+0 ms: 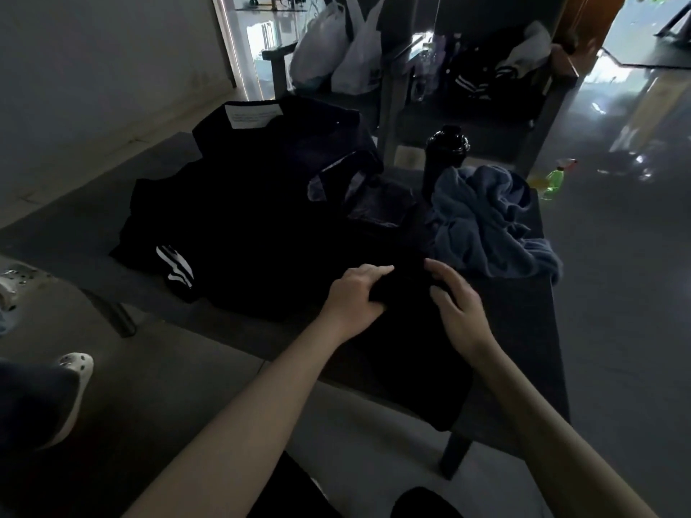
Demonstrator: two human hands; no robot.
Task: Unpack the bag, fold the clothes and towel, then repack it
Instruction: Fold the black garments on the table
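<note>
On the dark low table (pixel 523 323) in a dim room lie our black bag (pixel 280 143), striped garment (pixel 224 237) and crumpled blue towel (pixel 482 214). Our left hand (pixel 353 299) pinches the black cloth (pixel 411 368) at the near edge. Our right hand (pixel 456 308) rests on it, fingers loosely spread.

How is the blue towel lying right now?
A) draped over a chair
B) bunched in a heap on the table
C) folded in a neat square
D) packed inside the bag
B: the blue towel lies crumpled and unfolded on the table, just in front of the black bottle.
</note>
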